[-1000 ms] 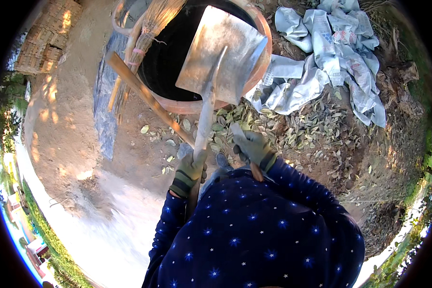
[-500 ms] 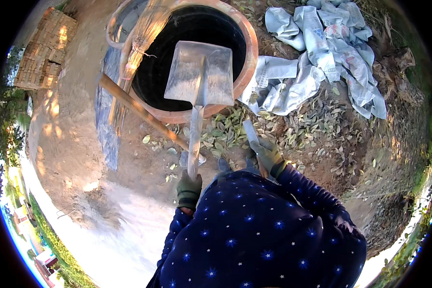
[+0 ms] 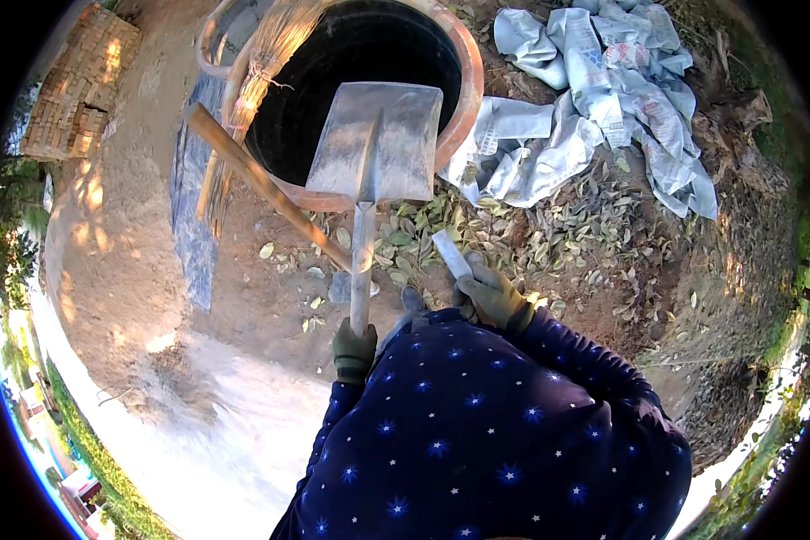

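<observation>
My gloved left hand (image 3: 355, 349) is closed round the lower end of the shaft of a shovel (image 3: 369, 144), whose broad, worn metal blade points away from me and overlaps the near rim of a round clay-coloured vat (image 3: 470, 81). My gloved right hand (image 3: 490, 295) is wrapped round a flat grey metal strip (image 3: 451, 254); its tip points up and left, and its lower end is hidden by the hand and my sleeve. Left of the shovel, a wooden handle (image 3: 261, 184) slants from the vat's side down behind the shaft, with a grey block (image 3: 341, 288) by its lower end.
A straw broom (image 3: 274, 54) leans on the vat's left rim, over a dark plastic sheet (image 3: 193, 243). Crumpled white sacks (image 3: 594, 99) lie to the right. Dry leaves (image 3: 594, 225) cover the ground. Stacked bricks (image 3: 81, 81) stand far left, and a stump (image 3: 738, 135) far right.
The flat strip and my right hand have shifted slightly left and tilted more to the left. The shovel blade has turned slightly, and its shaft sits a little higher in view.
</observation>
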A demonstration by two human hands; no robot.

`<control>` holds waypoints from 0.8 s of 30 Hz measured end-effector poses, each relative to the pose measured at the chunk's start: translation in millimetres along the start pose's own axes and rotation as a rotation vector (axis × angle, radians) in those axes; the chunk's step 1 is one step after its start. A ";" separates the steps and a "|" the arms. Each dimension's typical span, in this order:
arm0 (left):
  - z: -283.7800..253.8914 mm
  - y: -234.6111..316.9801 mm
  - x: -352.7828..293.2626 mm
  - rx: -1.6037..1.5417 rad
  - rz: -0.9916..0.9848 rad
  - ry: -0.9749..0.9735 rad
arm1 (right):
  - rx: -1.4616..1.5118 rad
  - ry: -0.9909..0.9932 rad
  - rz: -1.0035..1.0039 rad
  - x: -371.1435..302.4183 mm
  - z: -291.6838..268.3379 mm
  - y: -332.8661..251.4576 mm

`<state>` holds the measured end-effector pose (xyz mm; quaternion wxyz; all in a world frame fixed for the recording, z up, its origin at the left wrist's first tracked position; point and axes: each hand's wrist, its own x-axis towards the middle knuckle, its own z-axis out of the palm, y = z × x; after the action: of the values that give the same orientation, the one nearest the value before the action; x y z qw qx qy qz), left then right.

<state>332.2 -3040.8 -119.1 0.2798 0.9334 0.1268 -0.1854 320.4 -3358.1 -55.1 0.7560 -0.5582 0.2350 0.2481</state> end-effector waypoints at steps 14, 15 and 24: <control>-13.0 -53.5 -38.2 -0.229 0.099 0.078 | -0.307 0.279 -0.451 53.9 -38.5 -129.5; -17.8 -48.0 -37.1 -0.234 0.129 0.042 | -0.340 0.322 -0.477 59.8 -41.9 -143.1; -38.4 -57.2 -37.1 -0.220 0.060 -0.183 | -0.685 0.467 -0.625 76.4 -33.1 -120.5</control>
<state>290.0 -2977.5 -101.2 0.3962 0.8797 0.0923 -0.2464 453.2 -3411.9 -24.5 0.4955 -0.8576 0.1249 -0.0579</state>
